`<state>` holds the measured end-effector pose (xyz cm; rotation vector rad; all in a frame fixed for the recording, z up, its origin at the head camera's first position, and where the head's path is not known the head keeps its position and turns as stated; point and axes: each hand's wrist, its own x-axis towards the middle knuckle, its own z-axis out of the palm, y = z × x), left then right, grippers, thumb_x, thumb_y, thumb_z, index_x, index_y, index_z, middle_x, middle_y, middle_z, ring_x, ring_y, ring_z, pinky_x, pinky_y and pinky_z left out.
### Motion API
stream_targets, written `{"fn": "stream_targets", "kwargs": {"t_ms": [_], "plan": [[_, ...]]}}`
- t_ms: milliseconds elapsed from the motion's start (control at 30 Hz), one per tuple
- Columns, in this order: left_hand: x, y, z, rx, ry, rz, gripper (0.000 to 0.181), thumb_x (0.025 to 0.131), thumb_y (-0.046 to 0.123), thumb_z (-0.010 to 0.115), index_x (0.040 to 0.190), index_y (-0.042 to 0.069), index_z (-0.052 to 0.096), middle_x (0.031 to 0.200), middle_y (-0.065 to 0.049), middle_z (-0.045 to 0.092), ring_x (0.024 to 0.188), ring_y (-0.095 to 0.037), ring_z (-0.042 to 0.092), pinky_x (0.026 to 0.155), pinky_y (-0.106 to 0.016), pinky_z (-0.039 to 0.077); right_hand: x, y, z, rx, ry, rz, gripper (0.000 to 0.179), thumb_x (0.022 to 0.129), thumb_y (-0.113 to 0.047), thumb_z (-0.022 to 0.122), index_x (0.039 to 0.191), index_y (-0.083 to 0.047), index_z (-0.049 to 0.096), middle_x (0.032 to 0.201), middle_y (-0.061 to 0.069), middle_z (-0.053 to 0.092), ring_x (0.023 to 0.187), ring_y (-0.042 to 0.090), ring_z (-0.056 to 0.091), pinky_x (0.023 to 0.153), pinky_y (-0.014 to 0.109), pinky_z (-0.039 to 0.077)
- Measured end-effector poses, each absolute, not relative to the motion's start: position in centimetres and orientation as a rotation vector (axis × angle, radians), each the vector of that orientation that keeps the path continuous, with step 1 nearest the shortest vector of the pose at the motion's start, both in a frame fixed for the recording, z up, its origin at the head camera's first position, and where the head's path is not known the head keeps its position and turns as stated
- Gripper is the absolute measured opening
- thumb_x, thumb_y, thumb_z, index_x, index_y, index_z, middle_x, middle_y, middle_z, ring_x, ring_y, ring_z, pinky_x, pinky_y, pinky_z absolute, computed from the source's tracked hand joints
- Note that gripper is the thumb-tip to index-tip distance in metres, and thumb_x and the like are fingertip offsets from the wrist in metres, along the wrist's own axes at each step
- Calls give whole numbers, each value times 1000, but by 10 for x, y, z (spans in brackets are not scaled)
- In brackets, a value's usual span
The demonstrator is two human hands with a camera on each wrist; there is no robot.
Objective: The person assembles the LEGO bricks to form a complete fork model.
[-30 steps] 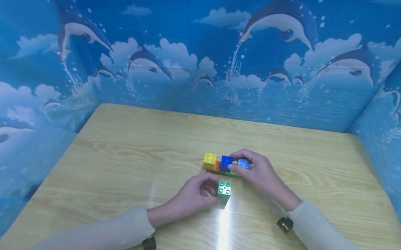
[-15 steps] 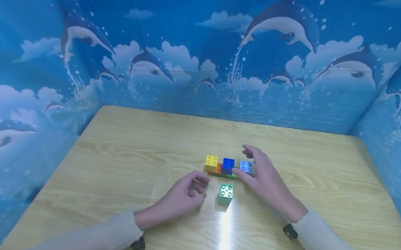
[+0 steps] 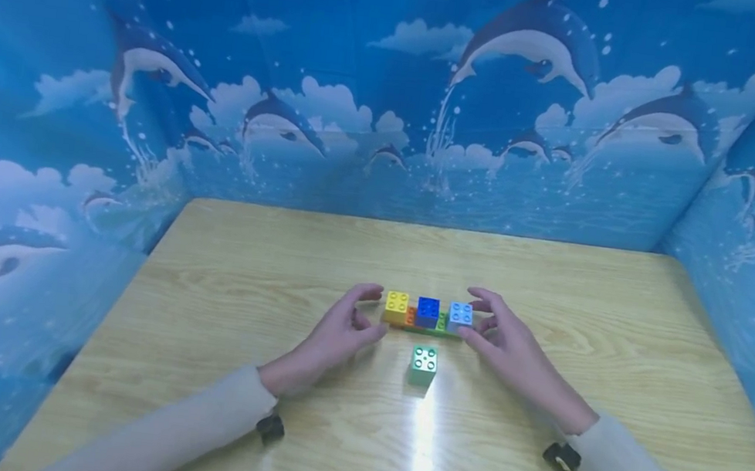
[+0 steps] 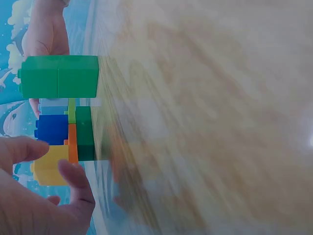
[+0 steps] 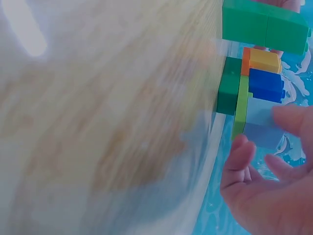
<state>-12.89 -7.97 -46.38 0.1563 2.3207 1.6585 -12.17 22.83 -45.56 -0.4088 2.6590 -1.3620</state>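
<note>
A toy-brick build stands mid-table. At its bottom sits a dark green brick (image 4: 85,133), bearing an orange piece (image 3: 411,318) and a lime piece (image 3: 441,323). On top are a yellow brick (image 3: 395,309), a blue brick (image 3: 428,313) and a light blue brick (image 3: 460,317). My left hand (image 3: 331,339) is just left of the yellow brick, thumb and fingers spread apart. At the other end my right hand (image 3: 514,356) is beside the light blue brick, its thumb tip overlapping that brick's near corner. Two stacked green bricks (image 3: 423,367) stand upright in front of the build.
The light wood table (image 3: 243,251) is shiny, with a bright glare streak in front of the green stack. Blue walls (image 3: 331,152) printed with dolphins enclose its back and sides. Each wrist carries a small black device (image 3: 270,428).
My left hand has let go of the green bricks and moved up and left to the yellow end. My right hand has shifted from around the blue brick to the light blue end.
</note>
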Motion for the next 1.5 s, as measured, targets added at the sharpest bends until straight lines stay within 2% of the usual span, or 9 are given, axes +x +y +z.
{"fn": "stream_targets", "kwargs": {"t_ms": [133, 233, 467, 567, 800, 967, 1233, 1500], "plan": [[-138, -70, -465, 120, 2279, 1668, 69, 96, 5, 81, 158, 16, 53, 155, -8, 56, 93, -22, 66, 67, -30, 57, -122, 229, -459, -461, 2639, -1370, 52, 110, -14, 67, 158, -8, 48, 142, 19, 64, 115, 31, 69, 96, 51, 61], [-143, -63, -464, 48, 2235, 1693, 64, 95, 0, 80, 153, 16, 58, 148, -7, 61, 94, -23, 67, 69, -30, 58, -123, 229, -460, -474, 2629, -1380, 48, 109, -9, 66, 155, -7, 51, 139, 18, 66, 115, 32, 70, 97, 51, 61], [-147, -58, -466, -20, 2191, 1721, 52, 95, -4, 78, 143, 11, 64, 124, -9, 69, 90, -25, 71, 76, -36, 63, -123, 229, -462, -495, 2611, -1370, 46, 111, -9, 63, 154, -8, 49, 137, 18, 66, 115, 31, 71, 96, 47, 62], [-144, -61, -466, -3, 2201, 1711, 51, 96, -1, 79, 144, 13, 65, 117, -8, 71, 90, -25, 72, 77, -37, 63, -122, 229, -461, -490, 2606, -1355, 46, 112, -13, 61, 155, -9, 46, 135, 18, 66, 112, 28, 70, 91, 42, 62], [-140, -70, -457, 115, 2268, 1737, 60, 96, 7, 83, 151, 17, 61, 136, -4, 64, 102, -22, 70, 85, -39, 63, -120, 226, -453, -475, 2636, -1365, 49, 116, -25, 56, 160, -10, 43, 125, 12, 66, 103, 24, 66, 82, 35, 61], [-137, -74, -453, 253, 2323, 1759, 60, 98, 10, 82, 153, 16, 60, 131, -4, 67, 103, -22, 69, 85, -38, 62, -115, 226, -444, -491, 2685, -1385, 47, 115, -23, 58, 159, -10, 47, 121, 11, 68, 100, 22, 66, 80, 33, 59], [-125, -82, -442, 494, 2411, 1790, 58, 97, 9, 84, 150, 22, 63, 124, 1, 71, 98, -21, 68, 79, -32, 58, -101, 226, -431, -611, 2790, -1394, 48, 113, -18, 62, 159, -13, 50, 111, 2, 69, 90, 17, 64, 72, 29, 57], [-110, -87, -430, 629, 2440, 1806, 59, 94, 8, 86, 149, 17, 64, 120, 0, 72, 92, -21, 67, 75, -28, 57, -90, 231, -427, -837, 2858, -1426, 52, 109, -6, 65, 159, -9, 51, 106, -1, 69, 91, 11, 66, 75, 26, 59]]}}
